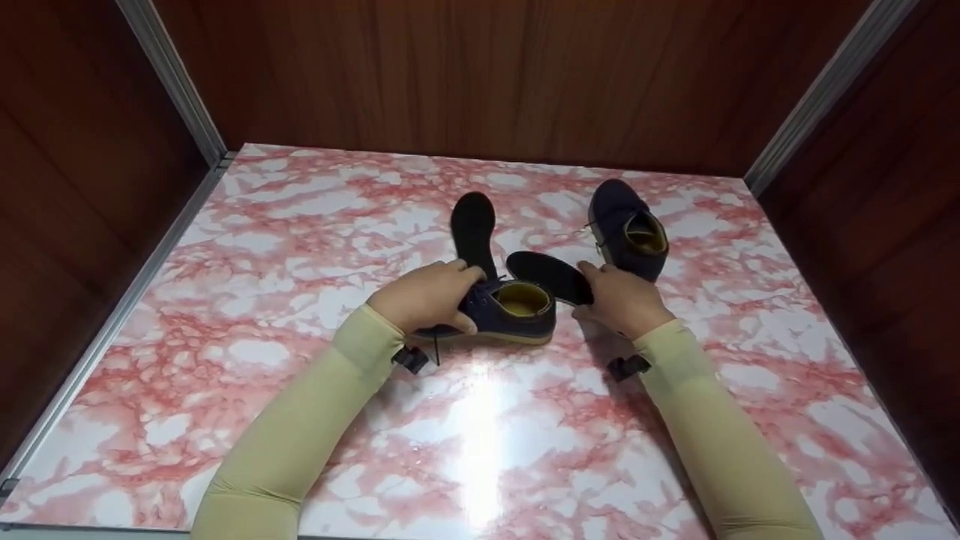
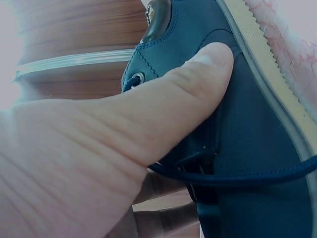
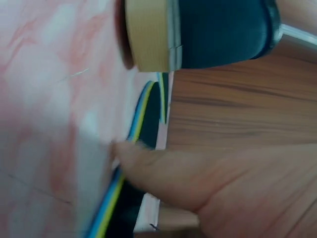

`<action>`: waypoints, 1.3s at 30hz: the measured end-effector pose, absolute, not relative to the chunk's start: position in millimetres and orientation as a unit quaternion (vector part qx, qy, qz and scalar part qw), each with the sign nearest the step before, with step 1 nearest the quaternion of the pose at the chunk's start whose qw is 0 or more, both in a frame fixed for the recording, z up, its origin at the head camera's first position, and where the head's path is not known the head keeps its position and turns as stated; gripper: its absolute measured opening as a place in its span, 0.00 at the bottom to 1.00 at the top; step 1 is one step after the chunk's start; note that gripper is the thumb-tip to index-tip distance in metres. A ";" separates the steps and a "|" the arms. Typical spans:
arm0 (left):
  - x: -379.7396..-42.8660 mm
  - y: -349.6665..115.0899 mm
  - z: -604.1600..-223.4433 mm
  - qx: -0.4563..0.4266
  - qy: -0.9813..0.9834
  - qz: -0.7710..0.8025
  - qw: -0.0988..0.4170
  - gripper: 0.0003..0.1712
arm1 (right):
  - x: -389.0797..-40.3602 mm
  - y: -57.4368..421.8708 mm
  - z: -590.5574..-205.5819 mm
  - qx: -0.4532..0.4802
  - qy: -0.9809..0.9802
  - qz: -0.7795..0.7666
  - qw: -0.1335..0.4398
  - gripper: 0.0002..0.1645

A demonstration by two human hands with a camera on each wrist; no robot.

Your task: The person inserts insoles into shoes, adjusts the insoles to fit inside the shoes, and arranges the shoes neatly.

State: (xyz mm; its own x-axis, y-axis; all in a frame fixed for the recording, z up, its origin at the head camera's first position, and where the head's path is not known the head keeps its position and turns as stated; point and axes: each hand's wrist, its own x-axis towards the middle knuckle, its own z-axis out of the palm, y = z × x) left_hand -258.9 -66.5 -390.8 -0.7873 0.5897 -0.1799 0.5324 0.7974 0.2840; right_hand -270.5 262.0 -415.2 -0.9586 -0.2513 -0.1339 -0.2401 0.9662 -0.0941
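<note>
A navy lace-up shoe [image 1: 506, 322] with a tan sole and yellow lining lies in front of me, toe to the left. My left hand [image 1: 429, 296] grips it across the laces. In the left wrist view the thumb presses on the shoe's side [image 2: 262, 144], near a loose lace [image 2: 247, 182]. Right of the shoe, my right hand [image 1: 626, 300] holds the right end of a black insole [image 1: 549, 274] between thumb and fingers. Blue and yellow layers show along this insole's edge in the right wrist view, where the shoe's heel [image 3: 218, 34] stands close by.
Behind the gripped shoe lies a second black insole [image 1: 472, 225]. The matching navy shoe [image 1: 616, 206] stands at the back right, beyond my right hand. The red-and-white marbled table [image 1: 300, 390] is bounded by brown wood-grain panels [image 1: 487, 82] at the back and sides.
</note>
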 end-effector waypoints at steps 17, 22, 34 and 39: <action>-257.1 -66.7 -389.5 0.306 0.938 0.109 0.123 0.44 | -273.4 264.6 -414.8 -0.135 0.986 -0.046 0.086 0.37; -257.1 -66.7 -389.8 0.309 0.937 0.109 0.122 0.44 | -274.5 263.8 -416.7 -0.122 0.986 -0.066 0.095 0.47; -258.9 -66.8 -389.6 0.309 0.938 0.105 0.119 0.44 | -275.8 262.9 -417.6 -0.195 0.977 -0.068 0.054 0.25; -258.2 -66.2 -390.6 0.308 0.938 0.106 0.122 0.44 | -276.5 259.8 -417.4 -0.180 0.979 -0.074 0.067 0.41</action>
State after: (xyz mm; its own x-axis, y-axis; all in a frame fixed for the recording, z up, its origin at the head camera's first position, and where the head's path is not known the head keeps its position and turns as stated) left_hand -258.2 -66.2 -390.6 -0.7806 0.6033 -0.1635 0.5515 0.7879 0.2740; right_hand -276.5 259.8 -417.4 -0.9261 -0.3623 -0.1054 -0.3424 0.9243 -0.1688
